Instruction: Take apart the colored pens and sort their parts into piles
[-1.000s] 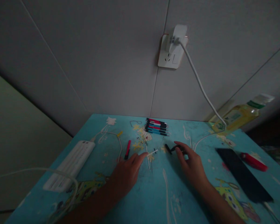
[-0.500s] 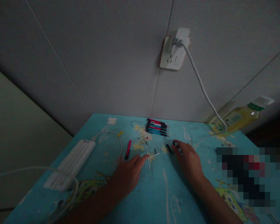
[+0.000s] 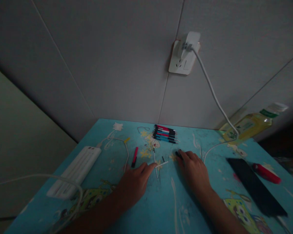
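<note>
My left hand [image 3: 136, 180] is closed, with thumb and forefinger pinching a thin white pen refill [image 3: 164, 163] that points right. Beneath it another white refill [image 3: 154, 159] lies lengthwise on the table. A tiny dark piece [image 3: 163, 159], perhaps a spring, rests beside them. My right hand [image 3: 194, 169] is closed over a short black pen part [image 3: 178, 154]; its fingers partly hide it. Left of the refills lies a red-and-black pen barrel [image 3: 135, 157]. Further back, several red, blue and black pens [image 3: 165, 134] lie side by side in a row.
A white power strip [image 3: 74, 172] with cables lies at left. On the right are a flat black object [image 3: 256, 187], a red object [image 3: 266, 173] and a leaning bottle of yellow liquid [image 3: 251, 125]. A white cable [image 3: 211, 87] hangs from the wall socket [image 3: 182, 63].
My right fingers have come down and slightly left onto the black part on the table. My left hand stays put with the refill. The view has shifted slightly.
</note>
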`<state>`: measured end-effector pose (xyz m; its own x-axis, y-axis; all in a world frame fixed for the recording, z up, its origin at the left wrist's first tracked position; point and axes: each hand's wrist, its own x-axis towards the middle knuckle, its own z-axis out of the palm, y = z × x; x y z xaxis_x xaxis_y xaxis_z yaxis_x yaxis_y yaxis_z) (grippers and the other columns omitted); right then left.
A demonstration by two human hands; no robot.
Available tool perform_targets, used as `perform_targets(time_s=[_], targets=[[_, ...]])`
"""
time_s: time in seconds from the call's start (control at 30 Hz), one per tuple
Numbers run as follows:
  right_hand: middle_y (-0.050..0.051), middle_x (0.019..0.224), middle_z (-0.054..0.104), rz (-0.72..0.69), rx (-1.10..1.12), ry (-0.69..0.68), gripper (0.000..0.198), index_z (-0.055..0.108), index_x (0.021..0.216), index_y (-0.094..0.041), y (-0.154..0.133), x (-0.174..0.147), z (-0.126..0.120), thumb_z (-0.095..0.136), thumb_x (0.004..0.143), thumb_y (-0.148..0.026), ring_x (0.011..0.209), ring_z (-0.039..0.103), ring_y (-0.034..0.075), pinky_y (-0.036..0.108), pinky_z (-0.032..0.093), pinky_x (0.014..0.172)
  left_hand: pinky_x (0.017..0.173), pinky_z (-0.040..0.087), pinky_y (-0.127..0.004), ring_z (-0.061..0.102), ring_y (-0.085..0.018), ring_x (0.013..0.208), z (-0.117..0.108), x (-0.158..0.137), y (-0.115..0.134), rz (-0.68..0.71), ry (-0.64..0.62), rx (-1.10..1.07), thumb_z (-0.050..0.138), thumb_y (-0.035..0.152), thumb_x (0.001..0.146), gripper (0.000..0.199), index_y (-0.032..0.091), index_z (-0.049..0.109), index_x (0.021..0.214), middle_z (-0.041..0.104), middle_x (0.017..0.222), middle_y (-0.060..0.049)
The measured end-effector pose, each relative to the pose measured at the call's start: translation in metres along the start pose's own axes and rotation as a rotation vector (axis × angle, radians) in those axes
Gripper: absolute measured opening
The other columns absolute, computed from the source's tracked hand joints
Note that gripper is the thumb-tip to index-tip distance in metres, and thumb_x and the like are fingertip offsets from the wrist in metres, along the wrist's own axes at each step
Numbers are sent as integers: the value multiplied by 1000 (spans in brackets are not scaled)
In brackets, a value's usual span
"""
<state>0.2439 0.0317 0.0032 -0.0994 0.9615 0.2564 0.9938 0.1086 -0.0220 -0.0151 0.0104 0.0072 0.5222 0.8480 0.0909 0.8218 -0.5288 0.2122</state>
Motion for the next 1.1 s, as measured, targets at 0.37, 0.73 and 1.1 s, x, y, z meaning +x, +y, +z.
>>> perform_targets(time_s=[0.37, 0.73, 1.1], targets=[[10, 103, 65, 26, 2, -1, 32, 57, 129, -21, -5, 2, 5, 45, 100, -27, 94, 62, 24, 34, 43, 85, 84, 44, -39, 65, -22, 82, -2, -1, 2, -16, -22, 0, 39, 11, 98, 49, 33, 44, 141, 66, 103, -2], [9, 104, 65, -93, 142, 63, 28, 64, 122, -22, -13, 9, -5, 48, 99, -28, 93, 61, 22, 36, 45, 88, 86, 45, -39, 66, -22, 83, -2, -1, 3, -12, 31, -16, 39, 12, 98, 46, 32, 46, 139, 66, 102, -3], [8, 106, 65, -346, 266, -177, 33, 64, 125, -24, -55, 69, 3, 59, 93, -26, 100, 61, 20, 31, 45, 92, 84, 48, -36, 66, -24, 92, -1, 0, -1, -106, 137, -184, 35, 11, 96, 45, 26, 48, 137, 67, 110, -8]])
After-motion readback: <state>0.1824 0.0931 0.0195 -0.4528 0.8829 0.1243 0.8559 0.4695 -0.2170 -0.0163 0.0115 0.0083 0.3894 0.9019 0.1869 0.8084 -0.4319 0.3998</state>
